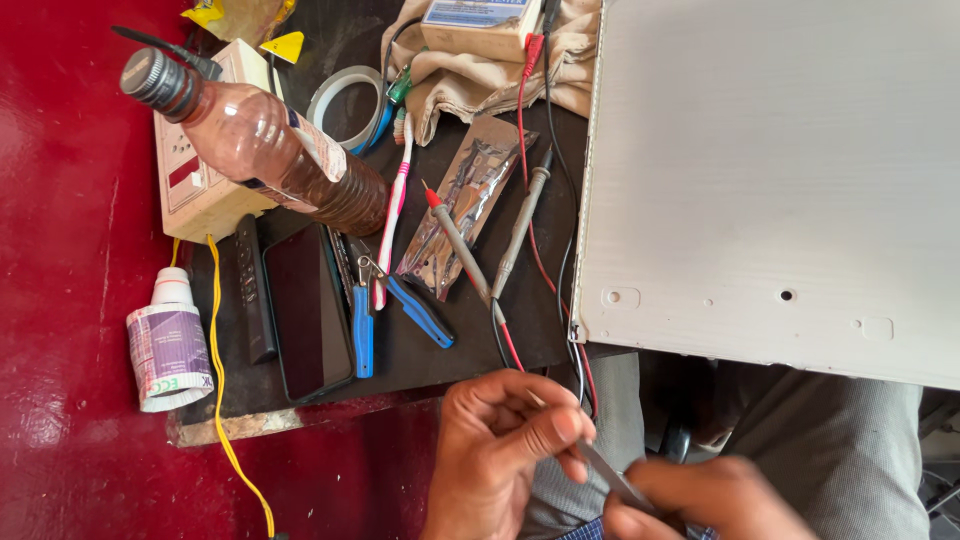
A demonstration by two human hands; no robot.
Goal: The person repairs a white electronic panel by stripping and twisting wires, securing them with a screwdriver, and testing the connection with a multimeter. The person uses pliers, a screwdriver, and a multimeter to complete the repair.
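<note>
So down at the bottom edge a thin grey metal tool (612, 480), tweezers or a small blade, hard to tell which, is being pinched between both hands. The left hand (505, 450) is being curled around its upper end, thumb and fingertips closed on it, and the right hand (700, 500) is being clamped on the lower end. Most of the right hand is being cut off by the frame, so the tool's far tip is being hidden completely. Everything is being held above the lap, just off the front edge of the bench (400, 355), in front of grey trousers (830, 450).

On the bench, two meter probes (490, 240) with red and black leads are being left near a shiny foil packet (462, 200). Blue-handled pliers (385, 300) are being partly covered by a toothbrush (392, 215). A dark phone (305, 310) and a slim remote (255, 290) are lying beside them. A brown bottle (260, 140) is being rested across a socket box (200, 190). A big white panel (770, 180) is blocking the whole right side.
</note>
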